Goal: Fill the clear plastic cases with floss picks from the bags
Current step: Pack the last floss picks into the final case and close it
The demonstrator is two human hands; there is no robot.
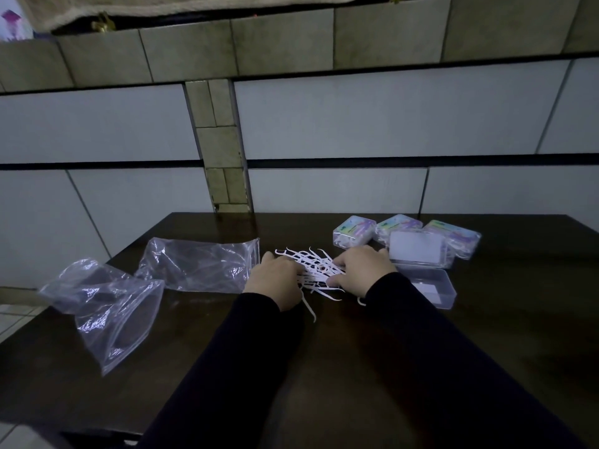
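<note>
At the far left of the dark tabletop [356, 367] a clear plastic bag [107, 306] stands crumpled and open-mouthed, hanging partly over the left edge. Just to its right a second clear bag [201, 265] lies flat, its sealed end pointing toward the middle of the tabletop.

Next comes the person's left hand [275, 281], in a dark sleeve [227, 367], resting palm down on the left side of a loose heap of white floss picks [316, 267]. Its fingers are bent over the picks, but I cannot tell whether they hold any. A few picks trail out toward the person below the hand.

The right hand [363, 270] sits on the right side of the same heap, fingers [340, 262] curled down onto the picks and thumb tucked against them; whether it actually pinches any is not clear.

Just right of that hand an open clear plastic case [431, 283] lies with its tray toward the person and its lid [416, 249] tipped up behind. Beyond it, three closed cases [355, 230] with colourful labels sit in a row near the back right of the tabletop, picks visible inside them. A tiled wall [389, 118] rises behind.
</note>
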